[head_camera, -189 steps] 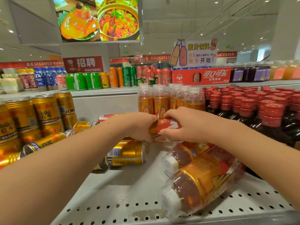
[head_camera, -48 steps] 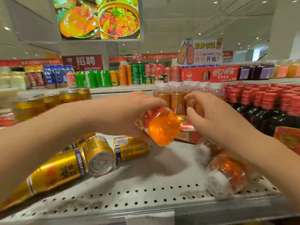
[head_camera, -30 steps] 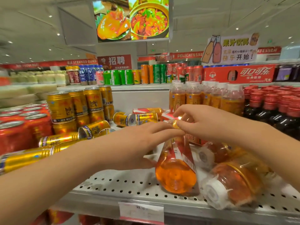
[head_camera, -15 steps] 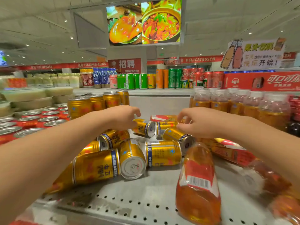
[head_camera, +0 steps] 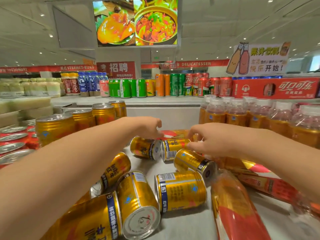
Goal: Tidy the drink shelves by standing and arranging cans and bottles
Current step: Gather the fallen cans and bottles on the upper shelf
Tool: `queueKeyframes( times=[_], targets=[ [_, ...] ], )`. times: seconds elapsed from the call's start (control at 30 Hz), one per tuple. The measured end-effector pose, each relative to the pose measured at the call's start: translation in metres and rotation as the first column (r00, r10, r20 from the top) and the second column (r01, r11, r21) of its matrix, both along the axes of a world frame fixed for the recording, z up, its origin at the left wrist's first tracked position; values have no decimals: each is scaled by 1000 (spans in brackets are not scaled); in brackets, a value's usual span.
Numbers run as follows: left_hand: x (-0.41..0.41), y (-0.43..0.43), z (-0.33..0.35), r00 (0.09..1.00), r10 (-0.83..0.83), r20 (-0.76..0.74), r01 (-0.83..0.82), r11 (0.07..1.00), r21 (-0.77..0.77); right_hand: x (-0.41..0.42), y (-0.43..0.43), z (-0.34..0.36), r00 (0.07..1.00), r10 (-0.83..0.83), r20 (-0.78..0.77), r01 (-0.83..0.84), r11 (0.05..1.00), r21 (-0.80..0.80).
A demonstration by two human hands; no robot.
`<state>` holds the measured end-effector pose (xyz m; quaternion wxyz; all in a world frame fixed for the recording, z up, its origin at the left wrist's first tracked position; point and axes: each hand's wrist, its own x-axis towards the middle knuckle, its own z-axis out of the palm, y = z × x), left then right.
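Several gold cans lie toppled on the grey shelf (head_camera: 185, 224). My left hand (head_camera: 147, 126) hangs over one lying gold can (head_camera: 144, 147) at the back, fingers loosely curled and touching its top. My right hand (head_camera: 209, 141) reaches to the neighbouring lying gold can (head_camera: 172, 147), with thumb and fingers curled round its right end. More fallen cans (head_camera: 180, 189) lie nearer to me. An orange drink bottle (head_camera: 233, 208) lies on its side at the front right.
Upright gold cans (head_camera: 53, 129) stand in rows on the left beside red cans (head_camera: 12, 141). Standing orange bottles (head_camera: 235, 116) fill the right. Fallen red-labelled bottles (head_camera: 265, 184) lie under my right arm. An upper shelf holds green, orange and red cans (head_camera: 138, 87).
The bottle I held was laid down at the front right. Both hands moved left and back to the toppled gold cans, and my view swung left and closer.
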<state>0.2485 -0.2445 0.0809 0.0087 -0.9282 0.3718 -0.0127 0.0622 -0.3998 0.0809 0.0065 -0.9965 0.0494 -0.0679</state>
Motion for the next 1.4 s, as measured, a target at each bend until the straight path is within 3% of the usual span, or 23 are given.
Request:
queueKeyframes(
  times=[0.13,0.43,0.57,0.67,0.93,1.17,1.3,1.4],
  targets=[
    [16,-24,-7,995,1,-102,-2,1000,-7,2,-12,-6,999,-28,-37,27,1000,-16],
    [41,-47,-19,994,-52,-100,61,994,86,-7,-17,-13,995,19,-103,-13,998,66],
    [37,-40,-13,993,-114,28,115,993,-40,-17,-18,-5,998,15,-53,-11,998,69],
    [20,-27,5,990,-139,30,142,971,-192,-24,-21,8,1000,4,-1,-3,998,57],
    [-87,23,50,989,-100,107,137,890,-436,-69,-34,25,973,9,230,-46,987,157],
    [-219,53,36,997,-80,-23,48,780,-624,-124,-40,20,888,0,459,-141,952,273],
    [-275,49,29,994,-64,-88,-1,802,-597,-156,-33,13,838,-31,545,-187,922,339],
    [-302,40,29,999,-3,-40,-17,867,-498,-174,-26,7,844,-44,535,-177,918,355]
  ],
)
